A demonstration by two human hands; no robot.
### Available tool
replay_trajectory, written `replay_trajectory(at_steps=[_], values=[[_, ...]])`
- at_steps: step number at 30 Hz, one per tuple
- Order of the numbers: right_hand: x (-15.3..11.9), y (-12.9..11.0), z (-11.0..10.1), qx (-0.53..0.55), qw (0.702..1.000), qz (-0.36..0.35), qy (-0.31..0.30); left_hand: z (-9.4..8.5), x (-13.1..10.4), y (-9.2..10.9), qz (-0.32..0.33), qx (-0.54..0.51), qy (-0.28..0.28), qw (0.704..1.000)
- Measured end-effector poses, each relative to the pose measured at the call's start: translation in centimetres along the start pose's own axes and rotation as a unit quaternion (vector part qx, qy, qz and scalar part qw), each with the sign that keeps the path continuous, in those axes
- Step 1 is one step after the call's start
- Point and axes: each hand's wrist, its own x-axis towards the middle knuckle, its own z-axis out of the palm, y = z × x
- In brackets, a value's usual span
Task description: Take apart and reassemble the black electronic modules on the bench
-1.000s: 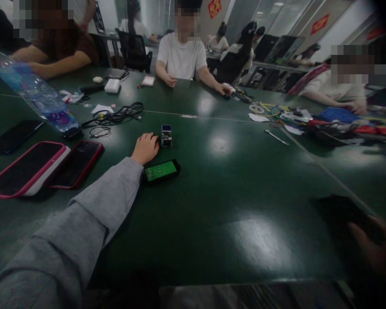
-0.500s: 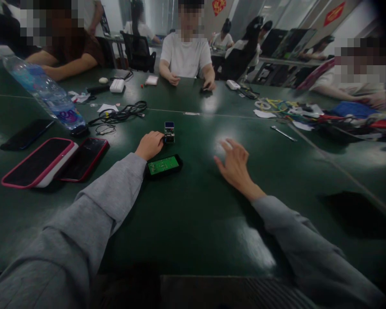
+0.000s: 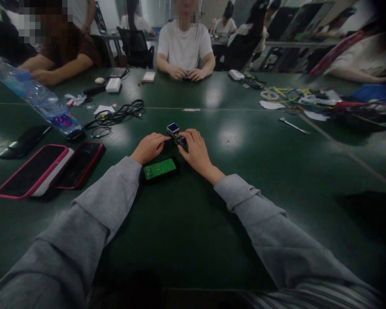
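On the green table lies a small electronic module with a little blue screen [image 3: 173, 127], tilted and turned slightly between my hands. My left hand [image 3: 150, 147] reaches it from the left, fingertips closed at its side. From the right, my right hand [image 3: 197, 151] grips its other end between thumb and fingers, which cover part of it. Nearer to me, just below my left hand, rests a green circuit board [image 3: 161, 169] in a black casing; neither hand grasps it.
Phones with pink-red edges [image 3: 35, 169], a leaning water bottle [image 3: 40, 96] and black cables [image 3: 122, 112] are on the left. A metal wrench [image 3: 294, 125] and a heap of coloured wires [image 3: 296, 96] lie right. Co-workers sit across the table.
My right hand has moved left from over the table and closed on the module. The module has turned from upright to a slant. Across the table, a person's hands have come together.
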Motion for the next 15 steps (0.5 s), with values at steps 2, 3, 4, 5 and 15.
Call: replay_trajectory(at_steps=[2,3,4,5,15], values=[[0.1,0.4,0.1,0.01,1.0,0.006,-0.003,-0.2,0.0,0.1,-0.002,-0.002,0.0,1.0],[0.2,0.6,0.2,0.018,1.0,0.006,-0.012,-0.3,0.0,0.2,-0.004,-0.003,-0.001,1.0],[0.2,0.8,0.4,0.026,0.999,0.007,-0.02,-0.4,-0.1,0.3,-0.006,-0.004,-0.001,1.0],[0.3,0.9,0.5,0.034,0.999,0.006,-0.024,-0.4,-0.1,0.4,-0.007,-0.004,0.0,1.0],[0.2,1.5,1.2,0.169,0.983,0.063,0.011,-0.2,-0.1,0.3,-0.045,0.009,0.025,0.999]])
